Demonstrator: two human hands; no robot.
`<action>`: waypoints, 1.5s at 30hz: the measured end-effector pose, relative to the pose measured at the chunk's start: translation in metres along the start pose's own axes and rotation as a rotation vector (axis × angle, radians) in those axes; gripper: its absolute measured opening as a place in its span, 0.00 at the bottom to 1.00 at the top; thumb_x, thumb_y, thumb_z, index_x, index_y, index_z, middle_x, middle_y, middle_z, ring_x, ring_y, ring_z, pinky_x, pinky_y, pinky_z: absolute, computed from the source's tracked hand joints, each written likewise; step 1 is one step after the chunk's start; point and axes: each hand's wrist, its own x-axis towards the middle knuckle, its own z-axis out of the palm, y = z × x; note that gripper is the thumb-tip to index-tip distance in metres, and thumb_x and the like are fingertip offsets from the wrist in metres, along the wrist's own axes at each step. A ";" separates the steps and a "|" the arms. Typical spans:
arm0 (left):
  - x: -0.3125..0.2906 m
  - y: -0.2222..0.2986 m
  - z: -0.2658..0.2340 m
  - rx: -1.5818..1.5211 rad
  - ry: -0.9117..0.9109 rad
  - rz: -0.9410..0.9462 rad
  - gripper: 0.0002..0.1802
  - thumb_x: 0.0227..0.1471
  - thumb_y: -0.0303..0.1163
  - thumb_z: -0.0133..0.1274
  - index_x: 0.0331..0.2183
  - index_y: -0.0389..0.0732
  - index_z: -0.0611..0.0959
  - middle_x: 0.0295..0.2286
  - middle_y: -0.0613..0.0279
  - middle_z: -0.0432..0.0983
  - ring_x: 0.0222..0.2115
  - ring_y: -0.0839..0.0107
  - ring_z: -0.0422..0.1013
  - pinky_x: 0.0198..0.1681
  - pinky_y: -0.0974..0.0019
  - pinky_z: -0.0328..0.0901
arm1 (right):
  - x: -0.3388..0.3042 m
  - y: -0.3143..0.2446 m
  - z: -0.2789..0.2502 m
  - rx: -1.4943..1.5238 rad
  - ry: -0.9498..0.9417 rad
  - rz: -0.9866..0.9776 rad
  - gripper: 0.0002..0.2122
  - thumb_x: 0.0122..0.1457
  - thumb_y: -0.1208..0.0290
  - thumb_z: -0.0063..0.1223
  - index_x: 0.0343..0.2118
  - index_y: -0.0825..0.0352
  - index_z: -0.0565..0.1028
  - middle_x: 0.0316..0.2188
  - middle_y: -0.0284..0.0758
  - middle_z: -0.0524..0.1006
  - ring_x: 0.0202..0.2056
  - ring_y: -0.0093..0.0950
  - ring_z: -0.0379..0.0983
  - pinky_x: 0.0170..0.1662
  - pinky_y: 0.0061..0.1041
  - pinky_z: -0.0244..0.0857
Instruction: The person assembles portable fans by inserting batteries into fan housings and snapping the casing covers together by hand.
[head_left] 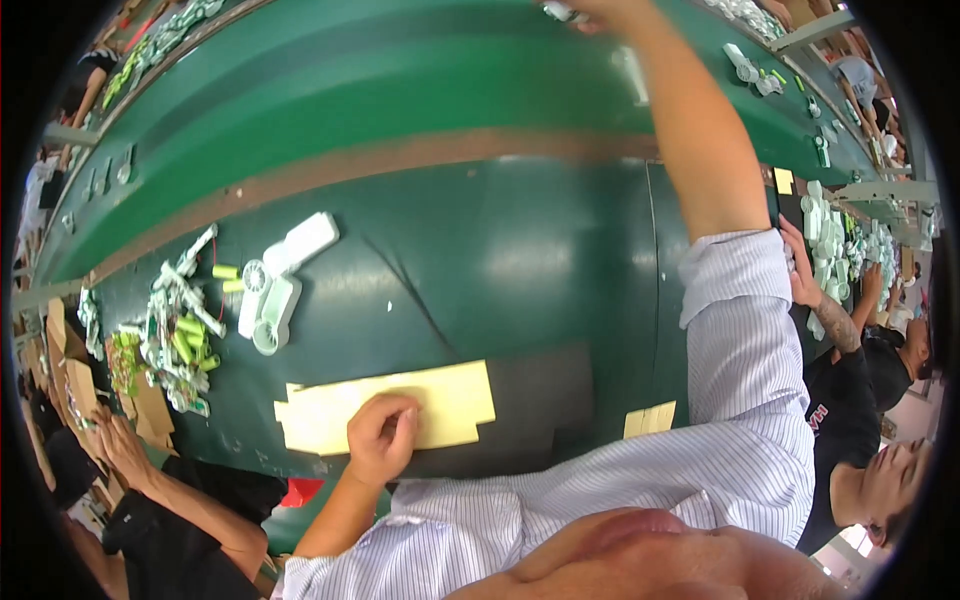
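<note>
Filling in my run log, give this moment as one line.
left hand: curled over yellow sheets | right hand: at white part, above green belt | table: white casings leftward

White lettering (817, 418) on black shirt (840, 395), partly visible.

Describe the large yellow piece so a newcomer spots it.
Start at the dark green bench, near side. The large yellow piece lies beneath the left hand, beside black material; it is far wider than the small yellow piece to its right.
</note>
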 end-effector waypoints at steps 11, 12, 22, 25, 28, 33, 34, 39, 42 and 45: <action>-0.012 0.013 0.004 0.299 -0.182 0.289 0.15 0.46 0.25 0.58 0.40 0.37 0.78 0.35 0.56 0.74 0.25 0.66 0.73 0.29 0.67 0.69 | -0.308 0.088 0.168 -0.748 0.253 -0.527 0.21 0.47 0.51 0.62 0.31 0.67 0.75 0.33 0.45 0.75 0.36 0.42 0.72 0.39 0.36 0.66; -0.016 0.012 0.004 0.355 -0.196 0.322 0.15 0.46 0.26 0.58 0.40 0.37 0.79 0.36 0.55 0.73 0.29 0.63 0.73 0.33 0.65 0.69 | -0.323 0.096 0.182 -0.775 0.161 -0.420 0.24 0.47 0.46 0.61 0.38 0.63 0.75 0.36 0.43 0.74 0.39 0.44 0.73 0.41 0.39 0.68; 0.001 0.053 0.006 0.501 -0.167 0.518 0.17 0.49 0.36 0.56 0.39 0.36 0.80 0.33 0.52 0.78 0.31 0.55 0.75 0.38 0.58 0.70 | -0.356 0.127 0.164 -0.513 0.534 -0.666 0.07 0.56 0.68 0.53 0.36 0.62 0.78 0.36 0.40 0.77 0.39 0.40 0.73 0.43 0.34 0.66; 0.075 0.088 0.028 0.497 -0.154 0.558 0.30 0.47 0.36 0.60 0.52 0.41 0.72 0.42 0.50 0.76 0.39 0.57 0.75 0.43 0.60 0.69 | -0.364 0.126 0.160 -0.509 0.492 -0.681 0.07 0.56 0.70 0.53 0.36 0.62 0.78 0.36 0.39 0.76 0.38 0.38 0.73 0.43 0.33 0.67; 0.170 0.062 0.062 0.615 -0.006 1.031 0.49 0.41 0.36 0.67 0.62 0.49 0.59 0.51 0.48 0.70 0.44 0.59 0.74 0.46 0.62 0.68 | -0.384 0.106 0.167 -0.458 0.481 -0.850 0.06 0.54 0.74 0.54 0.36 0.63 0.78 0.35 0.39 0.76 0.38 0.38 0.73 0.42 0.32 0.67; 0.163 0.096 0.063 0.281 -0.813 0.538 0.28 0.46 0.34 0.63 0.50 0.43 0.75 0.39 0.63 0.75 0.32 0.76 0.69 0.39 0.71 0.65 | -0.436 0.098 0.165 -0.429 0.390 -0.864 0.07 0.52 0.78 0.54 0.35 0.63 0.78 0.41 0.42 0.76 0.41 0.40 0.73 0.41 0.31 0.68; 0.152 0.100 0.059 0.259 -0.888 0.456 0.19 0.49 0.34 0.61 0.44 0.42 0.80 0.35 0.66 0.77 0.30 0.76 0.68 0.37 0.71 0.65 | -0.441 0.103 0.164 -0.471 0.395 -0.920 0.08 0.51 0.79 0.54 0.35 0.62 0.78 0.41 0.41 0.76 0.41 0.40 0.73 0.40 0.30 0.69; 0.101 0.111 0.025 0.476 -0.709 0.563 0.23 0.52 0.48 0.57 0.38 0.38 0.81 0.27 0.54 0.76 0.29 0.65 0.71 0.34 0.61 0.66 | -0.454 0.127 0.181 -0.651 0.306 -1.020 0.12 0.43 0.84 0.56 0.32 0.61 0.78 0.45 0.39 0.75 0.44 0.38 0.74 0.41 0.32 0.71; 0.065 0.101 0.017 0.512 -0.657 0.630 0.21 0.58 0.48 0.49 0.39 0.38 0.80 0.32 0.48 0.76 0.36 0.50 0.71 0.40 0.54 0.65 | -0.447 0.131 0.205 -0.647 0.108 -1.037 0.11 0.46 0.82 0.57 0.34 0.63 0.76 0.49 0.40 0.73 0.50 0.40 0.70 0.50 0.32 0.67; 0.047 0.080 0.005 0.669 -0.519 0.799 0.14 0.55 0.41 0.52 0.38 0.42 0.81 0.35 0.54 0.74 0.40 0.54 0.70 0.41 0.55 0.66 | -0.448 0.104 0.213 -0.583 0.229 -1.049 0.11 0.49 0.80 0.58 0.36 0.65 0.75 0.51 0.42 0.71 0.54 0.40 0.67 0.57 0.32 0.60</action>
